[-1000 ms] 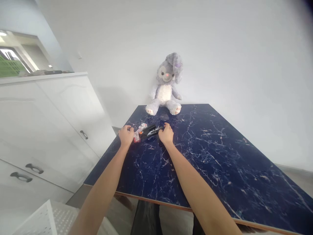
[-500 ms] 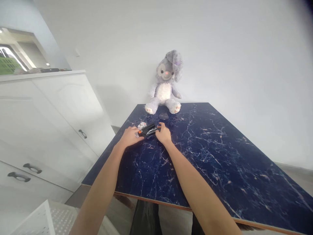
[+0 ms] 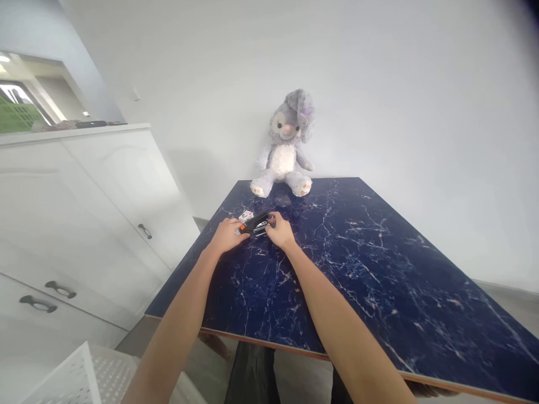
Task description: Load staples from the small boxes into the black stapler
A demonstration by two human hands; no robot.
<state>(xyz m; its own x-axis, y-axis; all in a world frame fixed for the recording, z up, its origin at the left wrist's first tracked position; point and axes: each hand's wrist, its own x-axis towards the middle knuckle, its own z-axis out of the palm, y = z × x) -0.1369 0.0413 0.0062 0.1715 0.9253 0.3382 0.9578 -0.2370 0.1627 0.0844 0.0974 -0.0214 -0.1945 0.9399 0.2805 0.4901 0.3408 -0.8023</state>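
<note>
A black stapler (image 3: 255, 223) with an orange patch at its left end lies on the dark blue table, its upper arm apparently raised from the metal channel. My left hand (image 3: 227, 234) closes around that left end, thumb along the near side. At the opposite end, my right hand (image 3: 281, 230) pinches with thumb and forefinger near the channel's tip. Whatever small piece might be between those fingers is too small to make out. Just behind the stapler stands a small white box (image 3: 246, 215) with dark and red print.
A grey-purple plush rabbit (image 3: 283, 160) sits against the wall at the table's (image 3: 357, 269) far edge. White cabinets (image 3: 96, 224) with dark handles stand at left. A white perforated basket (image 3: 71, 379) is low at front left.
The view has shifted slightly. My right hand's fingers have moved a little closer to the stapler's body. My left hand keeps its hold on the stapler.
</note>
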